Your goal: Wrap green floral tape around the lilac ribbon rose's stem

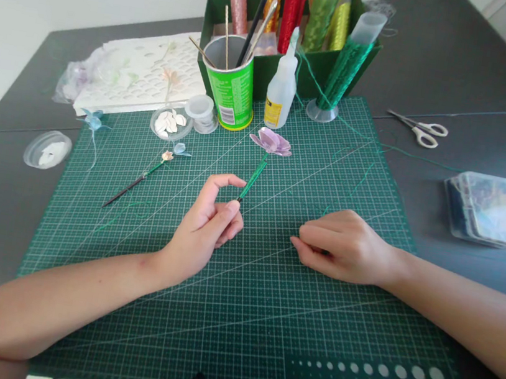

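Note:
Between the thumb and fingers of my left hand (211,221) is the green-wrapped stem of a lilac artificial flower (271,142), its bloom tilted up and away from me. A dark tip shows at the thumb, at the stem's lower end. My right hand (343,246) is closed above the green cutting mat (235,312), to the right of the flower; whatever its fingers may hold is hidden. Fine green thread (362,178) trails across the mat behind that hand. To the left lies a dark stick (127,189) with a small peach flower and a pale blue one at its end.
A green box (269,72) of thread spools stands at the back. Before it are a green can (231,95) of tools, a glue bottle (282,90) and a green thread spool (349,68). Scissors (419,128) and clear cases (495,210) lie right; petal dishes (47,150) sit left.

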`<control>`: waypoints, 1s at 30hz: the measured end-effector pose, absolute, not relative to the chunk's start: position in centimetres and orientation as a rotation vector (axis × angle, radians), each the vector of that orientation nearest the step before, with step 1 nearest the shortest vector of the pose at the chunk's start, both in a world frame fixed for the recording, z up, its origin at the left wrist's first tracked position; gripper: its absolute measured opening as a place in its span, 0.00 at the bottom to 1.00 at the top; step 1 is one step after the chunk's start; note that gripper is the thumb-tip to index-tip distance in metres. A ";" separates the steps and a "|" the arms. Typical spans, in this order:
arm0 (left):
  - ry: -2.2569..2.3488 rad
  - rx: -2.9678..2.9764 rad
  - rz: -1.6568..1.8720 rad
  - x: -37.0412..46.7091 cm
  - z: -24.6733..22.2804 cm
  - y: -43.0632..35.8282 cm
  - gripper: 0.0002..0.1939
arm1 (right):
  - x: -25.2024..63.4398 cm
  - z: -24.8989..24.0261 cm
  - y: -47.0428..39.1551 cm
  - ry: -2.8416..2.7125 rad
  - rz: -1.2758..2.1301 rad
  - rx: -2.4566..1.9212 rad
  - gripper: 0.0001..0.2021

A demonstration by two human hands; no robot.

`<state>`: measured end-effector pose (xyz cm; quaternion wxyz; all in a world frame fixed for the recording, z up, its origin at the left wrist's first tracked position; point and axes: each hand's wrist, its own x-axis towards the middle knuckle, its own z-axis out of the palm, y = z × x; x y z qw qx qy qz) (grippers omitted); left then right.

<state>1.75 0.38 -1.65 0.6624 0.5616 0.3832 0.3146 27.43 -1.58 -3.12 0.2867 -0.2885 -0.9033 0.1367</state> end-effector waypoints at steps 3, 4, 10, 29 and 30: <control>0.873 1.273 0.708 1.7 -1.7 0.4 0.09 | 27.4 -3.1 -1.5 -2.415 0.365 -0.770 0.19; 0.877 1.274 0.706 1.7 -1.7 0.4 0.09 | 27.5 -3.1 -1.5 -2.414 0.366 -0.770 0.19; 0.894 1.275 0.689 1.7 -1.6 0.4 0.10 | 27.5 -3.0 -1.6 -2.412 0.373 -0.773 0.19; 0.987 1.358 0.590 1.7 -1.6 0.4 0.17 | 27.3 -2.9 -1.7 -2.426 0.367 -0.671 0.19; 1.010 1.401 0.564 1.7 -1.6 0.4 0.17 | 27.3 -2.8 -1.9 -2.419 0.398 -0.653 0.19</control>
